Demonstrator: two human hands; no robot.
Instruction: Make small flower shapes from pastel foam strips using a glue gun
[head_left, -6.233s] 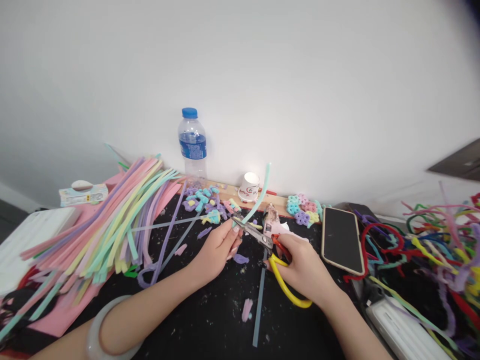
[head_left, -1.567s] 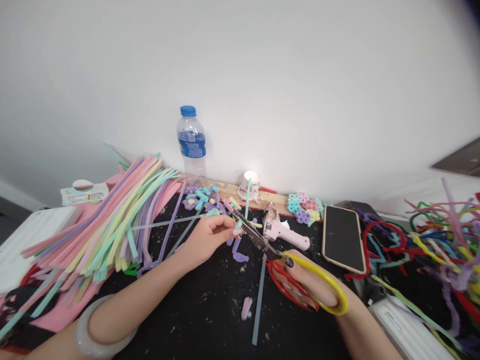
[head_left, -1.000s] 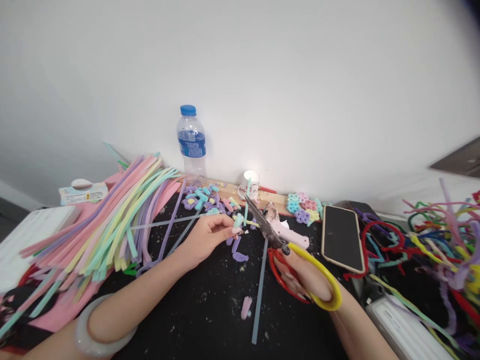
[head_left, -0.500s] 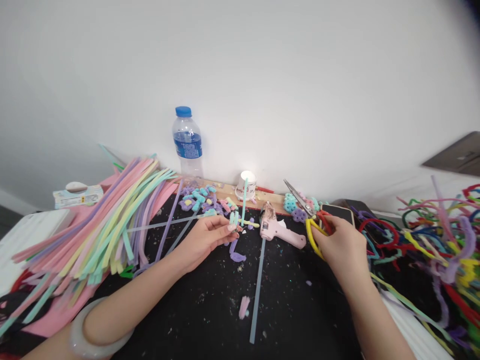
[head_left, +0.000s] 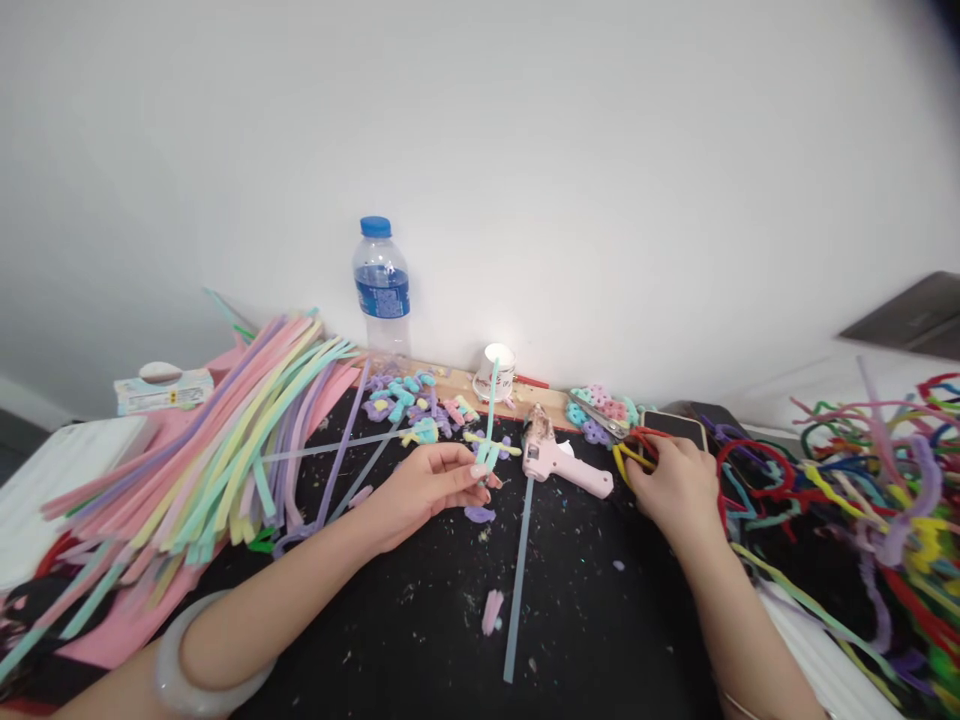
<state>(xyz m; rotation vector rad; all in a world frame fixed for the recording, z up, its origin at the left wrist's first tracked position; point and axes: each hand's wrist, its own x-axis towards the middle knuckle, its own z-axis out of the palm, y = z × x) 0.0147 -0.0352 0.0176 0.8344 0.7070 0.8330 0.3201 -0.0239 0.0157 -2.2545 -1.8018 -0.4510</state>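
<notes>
My left hand [head_left: 442, 482] is closed in a pinch on a bent mint-green pipe cleaner [head_left: 493, 410], whose long end points up in front of the paper cup. At the right, my right hand [head_left: 675, 485] has its fingers at the handles of the scissors [head_left: 636, 452]. The scissors lie low, blades pointing left over a cluster of pastel pipe-cleaner flowers [head_left: 596, 415]. Between the hands rests a pink glue gun [head_left: 562, 465], a long translucent glue stick [head_left: 517, 590] sticking out of its back toward me.
Pastel pipe cleaners [head_left: 202, 450] are heaped at the left, and a tangle of bright ones [head_left: 892, 500] lies at the right. A water bottle [head_left: 382, 290] and a white paper cup [head_left: 495, 378] stand by the wall. A short pink piece [head_left: 493, 612] lies on the black table.
My right hand has lowered the scissors, so their blades now lie flatter over the flowers. My left hand has shifted slightly right and down with the mint-green pipe cleaner.
</notes>
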